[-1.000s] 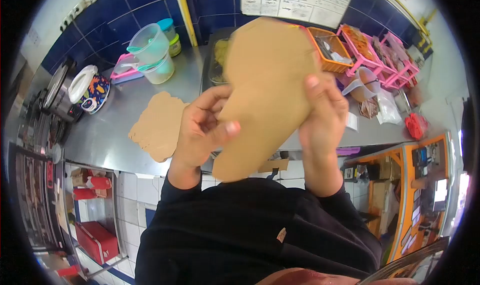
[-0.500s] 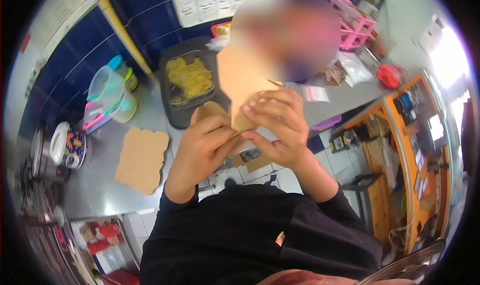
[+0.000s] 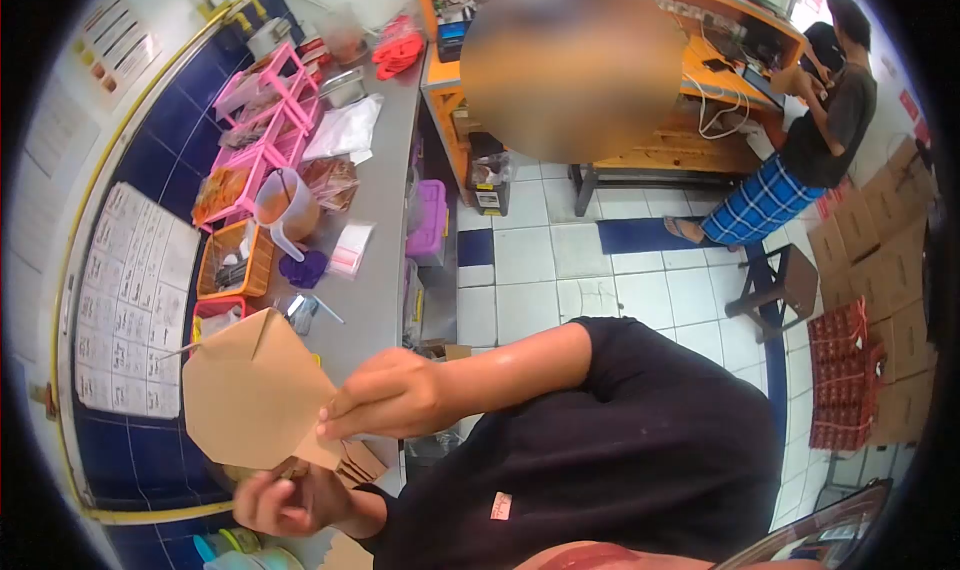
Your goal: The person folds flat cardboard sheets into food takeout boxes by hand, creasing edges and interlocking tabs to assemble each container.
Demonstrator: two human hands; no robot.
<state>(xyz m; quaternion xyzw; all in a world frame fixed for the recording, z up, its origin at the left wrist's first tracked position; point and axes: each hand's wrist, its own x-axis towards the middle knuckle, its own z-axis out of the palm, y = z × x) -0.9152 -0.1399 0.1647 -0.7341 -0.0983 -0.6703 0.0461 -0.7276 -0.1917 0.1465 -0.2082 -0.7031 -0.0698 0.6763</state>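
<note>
A brown kraft paper food box (image 3: 255, 395), partly folded with its large flaps spread, is held up in front of me. My right hand (image 3: 395, 395) pinches its right edge, thumb and fingers pressed on the card. Below it, my left hand (image 3: 285, 500) has its fingers curled at the lower side of the box; their tips are partly hidden there. A piece of brown cardboard (image 3: 348, 550) shows at the bottom edge of the view.
Along the steel counter (image 3: 385, 170) stand pink racks (image 3: 285, 130), a measuring jug (image 3: 285, 202), an orange basket (image 3: 235, 260) and white plastic bags (image 3: 343, 130). Across the tiled floor, another person (image 3: 840, 120) stands near a dark stool (image 3: 778, 290) and stacked cartons (image 3: 880, 220).
The camera view has swung to the right, bringing the room and another person into sight. The box remains in both hands, its broad flap now facing me more.
</note>
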